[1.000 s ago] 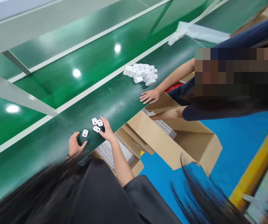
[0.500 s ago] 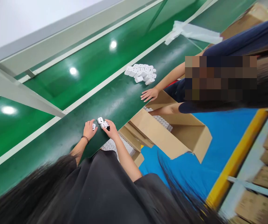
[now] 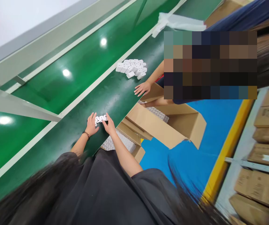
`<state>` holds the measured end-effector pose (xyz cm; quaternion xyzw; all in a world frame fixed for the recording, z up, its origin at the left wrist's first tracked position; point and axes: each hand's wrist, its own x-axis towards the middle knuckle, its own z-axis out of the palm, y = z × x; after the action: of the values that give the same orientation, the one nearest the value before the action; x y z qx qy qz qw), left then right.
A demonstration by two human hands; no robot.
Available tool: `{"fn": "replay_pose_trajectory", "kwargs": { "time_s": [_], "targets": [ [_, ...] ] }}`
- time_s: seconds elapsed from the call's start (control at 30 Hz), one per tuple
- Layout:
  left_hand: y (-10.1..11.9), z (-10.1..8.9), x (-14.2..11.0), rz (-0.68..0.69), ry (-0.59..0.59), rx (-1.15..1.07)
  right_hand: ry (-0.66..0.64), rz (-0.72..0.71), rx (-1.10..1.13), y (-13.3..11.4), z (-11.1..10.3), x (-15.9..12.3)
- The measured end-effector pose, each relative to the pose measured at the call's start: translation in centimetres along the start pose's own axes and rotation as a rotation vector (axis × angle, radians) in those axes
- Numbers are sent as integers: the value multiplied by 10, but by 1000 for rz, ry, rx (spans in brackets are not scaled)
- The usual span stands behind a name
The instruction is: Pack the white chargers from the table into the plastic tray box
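Observation:
A short row of white charger blocks with dark port slots stands on the green bench between my hands. My left hand curls around the left end of the row, partly covering a charger there. From the right, my right hand grips the other end, with thumb and fingers on the chargers. A black coiled band circles my left wrist. Farther along the bench lies a loose cluster of similar white chargers.
A co-worker's hand rests flat on the bench edge at right; the other arm reaches into an open cardboard box holding trays. Another box of white pieces sits below my right forearm. White plastic wrap lies far off. Shelved cartons stand at right.
My hands have drawn closer together, and the chargers between them, staggered before, now stand side by side in a row. The camera view has shifted slightly.

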<state>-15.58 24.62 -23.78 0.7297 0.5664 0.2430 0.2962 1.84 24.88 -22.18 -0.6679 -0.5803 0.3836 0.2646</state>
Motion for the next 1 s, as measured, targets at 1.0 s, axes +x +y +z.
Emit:
{"fn": "replay_pose_trajectory", "kwargs": {
  "time_s": [1.0],
  "targets": [
    [37, -45, -6, -390, -103, -501, -80, -161, 44, -54, -32, -44]
  ]
}}
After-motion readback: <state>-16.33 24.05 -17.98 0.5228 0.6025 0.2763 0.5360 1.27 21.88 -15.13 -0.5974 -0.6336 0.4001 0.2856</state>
